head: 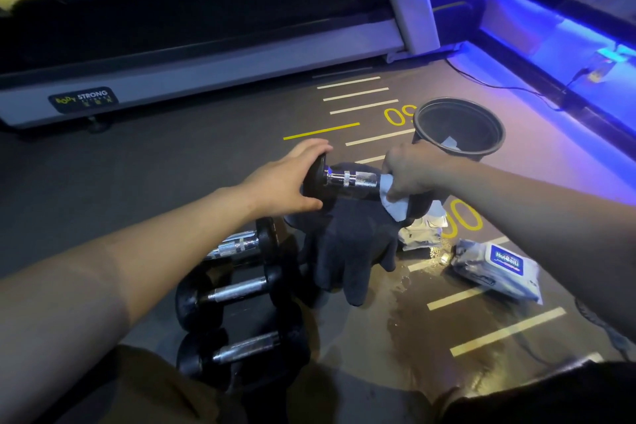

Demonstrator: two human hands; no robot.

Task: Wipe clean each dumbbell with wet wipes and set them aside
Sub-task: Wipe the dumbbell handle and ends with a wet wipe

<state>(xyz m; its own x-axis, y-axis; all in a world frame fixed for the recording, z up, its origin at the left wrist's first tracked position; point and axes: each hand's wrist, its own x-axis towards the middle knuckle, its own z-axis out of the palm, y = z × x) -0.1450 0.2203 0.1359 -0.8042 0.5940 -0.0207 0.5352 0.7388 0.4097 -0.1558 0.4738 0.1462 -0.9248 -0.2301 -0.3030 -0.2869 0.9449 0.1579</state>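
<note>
A black dumbbell with a chrome handle (351, 179) is held above a dark cloth (351, 244) spread on the floor. My left hand (285, 179) grips its left head. My right hand (413, 172) presses a pale wet wipe (395, 203) around the handle's right end, hiding the right head. Three more dumbbells lie on the floor below my left arm: one (241, 244) at the back, one (234, 293) in the middle, one (241, 348) nearest. A wet wipes pack (499, 268) lies to the right.
A black bucket (430, 110) with a used wipe inside stands beyond my right hand. A treadmill (192, 69) runs across the back. A crumpled white packet (423, 231) lies by the cloth. The floor near the pack looks wet. A cable (499, 86) trails at right.
</note>
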